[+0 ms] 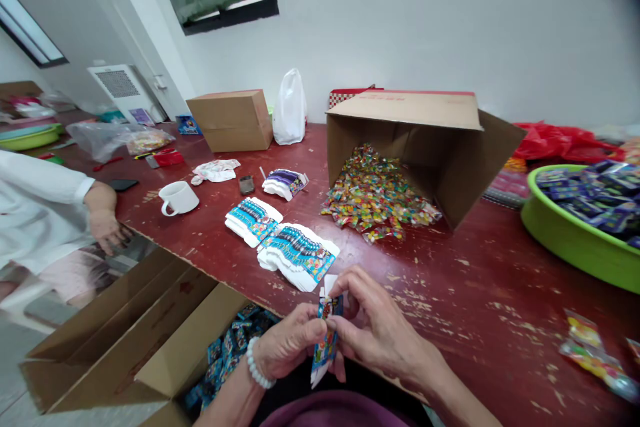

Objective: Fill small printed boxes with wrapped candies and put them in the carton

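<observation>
Between my two hands, just over the table's front edge, is a small blue printed carton (326, 340) with white flaps at its top and bottom. My left hand (293, 341), with a beaded bracelet on the wrist, pinches its side between thumb and fingers. The thumb and fingers of my right hand (367, 320) close on its upper part near the white flap. Beyond my hands lie fanned stacks of flat blue cartons (300, 253). Small wrapped candies (375, 193) spill out of a cardboard box (415, 113) tipped on its side.
Below the table edge at left, an open cardboard box (180, 340) holds several blue packets (225, 353). A white mug (179, 199), purple cartons (285, 183) and a closed box (231, 121) stand left. A green tub (575, 250) is at right. Another person's hand (107, 227) rests far left.
</observation>
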Available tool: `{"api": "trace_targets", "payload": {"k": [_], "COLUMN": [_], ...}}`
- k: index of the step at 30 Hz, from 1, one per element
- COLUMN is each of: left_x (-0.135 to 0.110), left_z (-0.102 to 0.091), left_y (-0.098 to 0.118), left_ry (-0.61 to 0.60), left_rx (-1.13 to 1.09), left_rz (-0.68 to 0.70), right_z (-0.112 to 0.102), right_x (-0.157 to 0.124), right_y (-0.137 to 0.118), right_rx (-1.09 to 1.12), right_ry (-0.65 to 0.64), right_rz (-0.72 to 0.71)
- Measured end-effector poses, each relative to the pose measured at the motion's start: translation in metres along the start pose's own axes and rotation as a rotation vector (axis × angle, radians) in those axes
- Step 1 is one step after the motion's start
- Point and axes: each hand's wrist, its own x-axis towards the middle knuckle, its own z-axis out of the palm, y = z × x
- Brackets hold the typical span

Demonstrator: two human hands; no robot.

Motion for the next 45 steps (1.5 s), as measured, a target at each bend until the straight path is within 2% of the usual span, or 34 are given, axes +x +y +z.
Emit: {"api": "trace_targets", "payload": {"k": [3,6,9,12,14,18,19,23,26,29,31,33,35,38,42,45], "left_x": [-0.001,-0.001,0.000,0.000,0.001,0.005,0.007,0.016,0.017,0.013,0.011,0.011,0.011,0.011,0.010,0.010], "left_z": [0.002,0.002,0.000,-0.001,0.000,0.003,0.004,0.008,0.011,0.015,0.019,0.024,0.026,0.024,0.018,0.016], "left_y": [0.004,0.005,0.005,0.009,0.013,0.017,0.017,0.011,0.006,0.003,0.000,-0.002,-0.003,-0.003,0.002,0.004], "left_ry": [-0.003,0.023,0.034,0.046,0.069,0.203,0.246,0.363,0.468,0.595,0.663,0.713,0.735,0.690,0.599,0.607], "left_rx": [0.028,0.020,-0.007,0.019,0.056,0.103,0.116,0.189,0.310,0.346,0.308,0.300,0.323,0.354,0.306,0.305], "left_rz": [-0.005,-0.025,-0.105,-0.171,-0.172,-0.065,-0.040,0.006,0.118,0.227,0.255,0.292,0.327,0.321,0.262,0.239], "right_z": [-0.005,-0.012,-0.018,-0.020,-0.017,-0.001,0.004,0.019,0.019,0.016,0.018,0.024,0.031,0.037,0.033,0.028], "right_x": [0.004,0.008,0.010,0.010,0.008,0.006,0.006,0.008,0.006,0.004,0.002,0.000,-0.002,-0.004,-0.002,0.000], "right_y": [-0.001,-0.003,-0.005,-0.004,0.000,0.015,0.019,0.029,0.031,0.034,0.036,0.039,0.041,0.042,0.044,0.049], "right_rx": [-0.019,-0.051,-0.022,-0.047,-0.075,-0.023,0.055,0.374,0.260,0.147,0.215,0.358,0.472,0.516,0.537,0.497], "right_ry": [-0.031,-0.124,-0.255,-0.303,-0.254,0.075,0.101,0.025,0.148,0.159,0.162,0.220,0.281,0.301,0.264,0.192], "right_rz": [0.022,0.064,0.109,0.127,0.120,0.116,0.147,0.287,0.291,0.267,0.284,0.306,0.309,0.274,0.302,0.385]}}
